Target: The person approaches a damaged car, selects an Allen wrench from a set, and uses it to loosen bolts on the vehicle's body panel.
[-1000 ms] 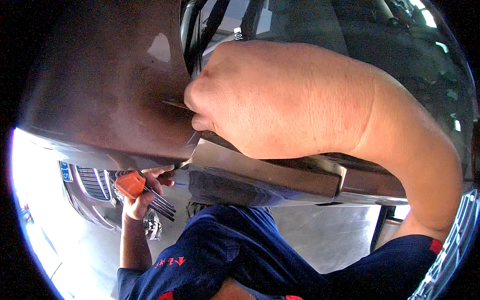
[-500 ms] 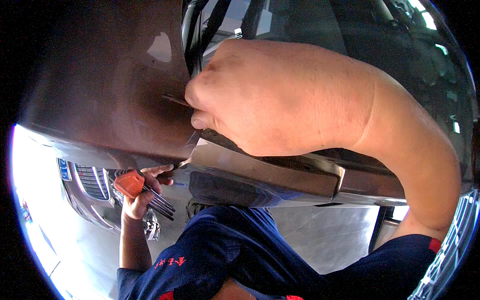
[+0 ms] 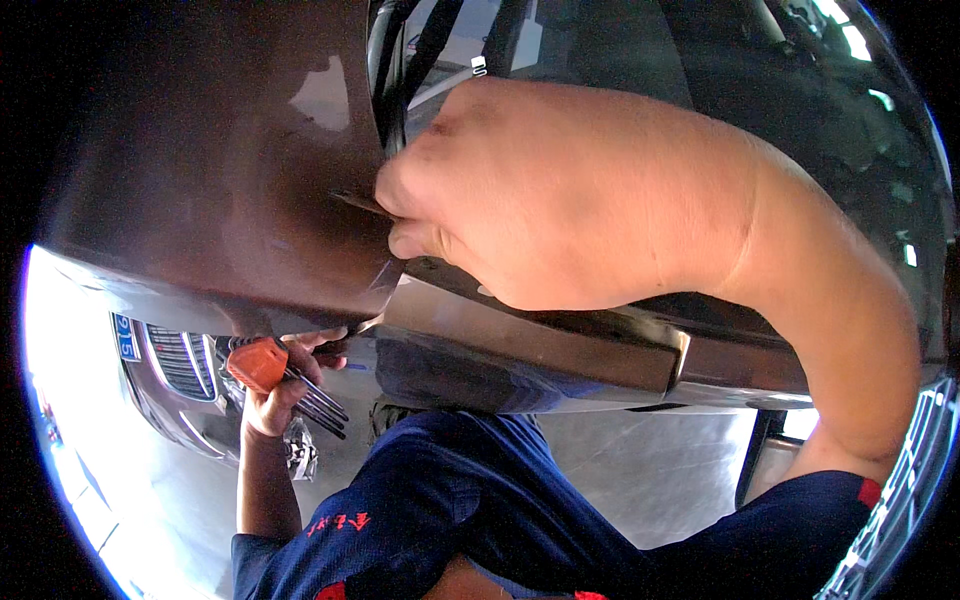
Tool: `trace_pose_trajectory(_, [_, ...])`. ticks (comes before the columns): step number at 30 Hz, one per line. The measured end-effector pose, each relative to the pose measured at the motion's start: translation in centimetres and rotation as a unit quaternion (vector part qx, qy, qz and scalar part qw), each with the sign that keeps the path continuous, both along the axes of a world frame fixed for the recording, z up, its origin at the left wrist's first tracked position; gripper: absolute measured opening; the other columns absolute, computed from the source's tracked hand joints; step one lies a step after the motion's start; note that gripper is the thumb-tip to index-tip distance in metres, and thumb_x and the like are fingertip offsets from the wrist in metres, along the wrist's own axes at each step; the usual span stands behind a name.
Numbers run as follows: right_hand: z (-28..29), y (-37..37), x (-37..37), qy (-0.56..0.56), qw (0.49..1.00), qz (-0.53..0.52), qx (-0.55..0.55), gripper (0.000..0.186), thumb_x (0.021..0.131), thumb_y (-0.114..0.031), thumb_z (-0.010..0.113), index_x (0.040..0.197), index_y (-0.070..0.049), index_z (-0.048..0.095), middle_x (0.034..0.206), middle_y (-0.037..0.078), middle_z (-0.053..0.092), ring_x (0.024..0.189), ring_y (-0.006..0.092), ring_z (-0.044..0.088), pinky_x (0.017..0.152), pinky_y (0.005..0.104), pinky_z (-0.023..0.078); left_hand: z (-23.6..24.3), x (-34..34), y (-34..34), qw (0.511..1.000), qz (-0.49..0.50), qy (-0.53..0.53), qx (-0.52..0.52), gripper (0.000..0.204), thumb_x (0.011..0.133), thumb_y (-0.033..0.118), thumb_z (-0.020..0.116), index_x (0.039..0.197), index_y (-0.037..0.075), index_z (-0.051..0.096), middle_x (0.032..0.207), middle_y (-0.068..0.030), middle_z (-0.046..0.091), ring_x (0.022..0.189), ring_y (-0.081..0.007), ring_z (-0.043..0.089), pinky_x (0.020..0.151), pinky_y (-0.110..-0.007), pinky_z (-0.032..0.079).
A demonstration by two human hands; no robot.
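Note:
My right hand [image 3: 540, 200] is closed in a pinch at the rear edge of a brown car panel [image 3: 220, 170], beside the dark window [image 3: 620, 60]. From between its thumb and fingertips a thin dark pointed tool [image 3: 360, 203] sticks out to the left, close against the paint; the rest is hidden in the hand. Lower left, below the panel's bottom edge, my left hand [image 3: 275, 405] is closed around an orange block-like piece [image 3: 257, 365] and several thin dark rods [image 3: 320, 408]. Some of its fingers stretch up towards the panel's lower corner.
A brown door sill or trim strip [image 3: 530, 345] runs right from the panel's corner. Another car with a grille [image 3: 182, 362] and a blue plate [image 3: 126, 338] stands at the far left. Grey floor [image 3: 640, 480] lies below, around my dark blue clothing [image 3: 470, 490].
My right hand has shifted very slightly right, and a little more of the pointed tool shows. My left hand keeps its hold and hardly moves.

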State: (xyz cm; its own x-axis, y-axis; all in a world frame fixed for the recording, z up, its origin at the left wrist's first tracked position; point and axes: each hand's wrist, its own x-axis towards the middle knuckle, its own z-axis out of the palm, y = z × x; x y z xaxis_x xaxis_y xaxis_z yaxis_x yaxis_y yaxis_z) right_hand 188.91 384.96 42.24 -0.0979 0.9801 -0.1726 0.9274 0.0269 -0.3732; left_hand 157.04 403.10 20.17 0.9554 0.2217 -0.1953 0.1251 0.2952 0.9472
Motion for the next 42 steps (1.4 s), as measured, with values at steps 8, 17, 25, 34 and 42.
trace_pose_trajectory(8, [-0.7, -1.2, -0.4, 0.000, 0.994, 0.000, 0.113, 0.025, 0.090, -0.017, 0.063, 0.081, 0.003, 0.074, 0.081, 0.026, 0.071, 0.080, 0.0422, 0.072, 0.075, 0.0488, 0.059, 0.1, 0.2, -0.1, 1.000, -0.003, -0.001, 0.011, 0.044, 0.084, 0.042, 0.072, 0.082, 0.000, 0.061, 0.138, -0.0311, 0.058, 0.130, -0.0394, 0.056, 0.096, -0.052, 0.053])
trace_pose_trajectory(17, [0.8, -4.4, -2.2, 0.072, 0.990, -0.083, 0.089, 0.019, 0.088, -0.012, 0.077, 0.093, 0.000, 0.062, 0.075, 0.014, 0.064, 0.067, 0.0318, 0.067, 0.059, 0.0387, 0.053, 0.3, 0.3, -0.1, 0.999, 0.010, -0.044, -0.004, 0.046, 0.086, 0.046, 0.077, 0.087, 0.001, 0.066, 0.137, -0.0278, 0.062, 0.115, -0.0342, 0.068, 0.096, -0.047, 0.055])
trace_pose_trajectory(25, [1.2, -7.0, -3.1, 0.027, 0.990, -0.059, 0.125, 0.026, 0.080, -0.012, 0.083, 0.098, -0.004, 0.065, 0.078, 0.012, 0.067, 0.066, 0.0270, 0.067, 0.058, 0.0361, 0.054, 0.3, 0.4, 0.5, 0.998, -0.025, -0.063, 0.015, 0.041, 0.089, 0.043, 0.074, 0.085, 0.003, 0.066, 0.139, -0.0240, 0.062, 0.115, -0.0333, 0.069, 0.096, -0.047, 0.055])
trace_pose_trajectory(34, [0.0, -9.3, -4.1, 0.081, 0.977, -0.120, 0.155, 0.021, 0.083, -0.009, 0.076, 0.098, -0.006, 0.061, 0.081, 0.011, 0.065, 0.071, 0.0338, 0.066, 0.061, 0.0416, 0.054, 0.1, 0.0, 0.5, 0.997, -0.033, -0.061, 0.013, 0.037, 0.089, 0.036, 0.070, 0.089, 0.000, 0.065, 0.142, -0.0275, 0.059, 0.116, -0.0354, 0.067, 0.098, -0.048, 0.054])
trace_pose_trajectory(42, [1.4, -7.7, -4.2, 0.073, 0.987, -0.100, 0.099, 0.014, 0.090, -0.009, 0.075, 0.096, -0.001, 0.066, 0.085, 0.012, 0.070, 0.073, 0.0274, 0.069, 0.063, 0.0350, 0.055, 1.0, 0.1, 0.3, 0.998, -0.043, -0.044, 0.028, 0.036, 0.090, 0.036, 0.068, 0.091, 0.000, 0.064, 0.144, -0.0271, 0.056, 0.118, -0.0344, 0.065, 0.098, -0.046, 0.054])
